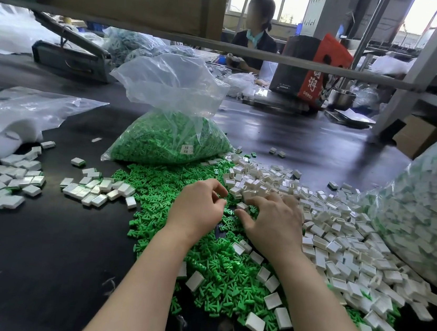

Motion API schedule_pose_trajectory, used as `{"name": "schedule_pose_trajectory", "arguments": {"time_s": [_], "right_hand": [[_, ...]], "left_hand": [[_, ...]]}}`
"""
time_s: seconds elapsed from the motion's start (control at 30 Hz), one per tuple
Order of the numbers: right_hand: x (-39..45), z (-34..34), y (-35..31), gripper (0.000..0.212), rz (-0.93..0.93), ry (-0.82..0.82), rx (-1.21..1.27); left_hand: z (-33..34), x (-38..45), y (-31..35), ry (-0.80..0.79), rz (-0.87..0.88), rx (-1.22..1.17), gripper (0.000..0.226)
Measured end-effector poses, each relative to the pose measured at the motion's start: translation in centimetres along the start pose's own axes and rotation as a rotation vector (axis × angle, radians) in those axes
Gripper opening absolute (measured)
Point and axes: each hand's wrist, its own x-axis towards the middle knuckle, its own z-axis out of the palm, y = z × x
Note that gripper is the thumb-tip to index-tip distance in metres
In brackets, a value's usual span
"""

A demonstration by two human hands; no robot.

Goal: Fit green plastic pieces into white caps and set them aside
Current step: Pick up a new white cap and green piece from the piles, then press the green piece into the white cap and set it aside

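Both forearms reach far over the heap of small green plastic pieces point(215, 272). Left hand point(196, 209), knuckles up, fingers curled; whether it holds anything cannot be told. Right hand point(273, 221) pinches a small white rectangular cap point(242, 206); loose white caps point(340, 243) lie right.

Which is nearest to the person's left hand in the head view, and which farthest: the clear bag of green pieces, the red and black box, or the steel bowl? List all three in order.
Measured from the left hand:
1. Clear bag of green pieces, just beyond the hand, mid-table.
2. Red and black box, far side of the table, to the right.
3. Steel bowl, right of the box; these two are nearly level, so their order is uncertain.
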Motion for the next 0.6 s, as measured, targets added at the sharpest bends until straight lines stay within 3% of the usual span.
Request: {"name": "schedule_pose_trajectory", "arguments": {"time_s": [0.13,0.33,0.5,0.6], "right_hand": [[0.1,0.0,-0.5,0.026,-0.047,0.026,0.037],[0.0,-0.1,-0.5,0.014,-0.092,0.121,0.165],[0.0,-1.1,-1.4,0.010,-0.141,0.090,0.554],[0.1,-1.6,-1.5,0.017,-0.165,0.033,0.554]], "left_hand": [[0.2,0.1,-0.2,-0.083,-0.039,-0.012,0.011],[0.4,0.0,0.0,-0.073,-0.057,-0.124,0.013],[0.0,0.1,0.5,-0.013,-0.073,-0.407,0.007],[-0.4,0.3,0.4,0.078,-0.163,-0.571,0.010]]}}
